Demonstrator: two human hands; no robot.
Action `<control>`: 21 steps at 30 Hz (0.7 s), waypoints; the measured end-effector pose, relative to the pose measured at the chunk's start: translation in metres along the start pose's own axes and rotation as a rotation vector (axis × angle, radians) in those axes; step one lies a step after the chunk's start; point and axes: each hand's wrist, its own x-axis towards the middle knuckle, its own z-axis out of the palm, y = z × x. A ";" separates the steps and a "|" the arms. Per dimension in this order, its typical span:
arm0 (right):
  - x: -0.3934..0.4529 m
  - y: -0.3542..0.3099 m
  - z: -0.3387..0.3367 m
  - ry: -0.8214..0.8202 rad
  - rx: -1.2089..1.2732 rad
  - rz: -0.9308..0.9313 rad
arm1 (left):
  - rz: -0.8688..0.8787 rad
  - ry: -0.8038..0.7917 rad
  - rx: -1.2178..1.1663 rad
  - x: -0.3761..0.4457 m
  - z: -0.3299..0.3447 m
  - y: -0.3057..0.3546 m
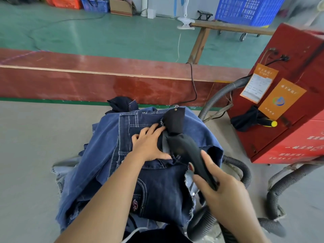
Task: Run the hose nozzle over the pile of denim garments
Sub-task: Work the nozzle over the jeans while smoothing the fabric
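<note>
A pile of blue denim garments lies on the grey table in front of me. My left hand presses flat on the top garment with its fingers spread, just left of the black hose nozzle. My right hand grips the nozzle from behind, index finger stretched along its top. The nozzle's tip rests on the denim beside a dark pocket flap that sticks up. The grey ribbed hose runs from under my right hand down and around to the right.
A red machine box with orange labels stands at the right, more ribbed hose entering it. A red wooden ledge borders the grey table at the back. Blue crates and a green floor lie beyond.
</note>
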 end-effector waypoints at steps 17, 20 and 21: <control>-0.006 0.007 -0.038 0.187 0.249 -0.015 | -0.071 0.305 -0.945 -0.009 -0.039 0.046; 0.005 -0.002 -0.033 0.179 0.215 -0.056 | -0.112 0.197 -0.946 -0.014 -0.039 0.051; 0.010 -0.004 -0.031 0.167 0.209 -0.062 | -0.137 0.182 -0.868 -0.016 -0.034 0.051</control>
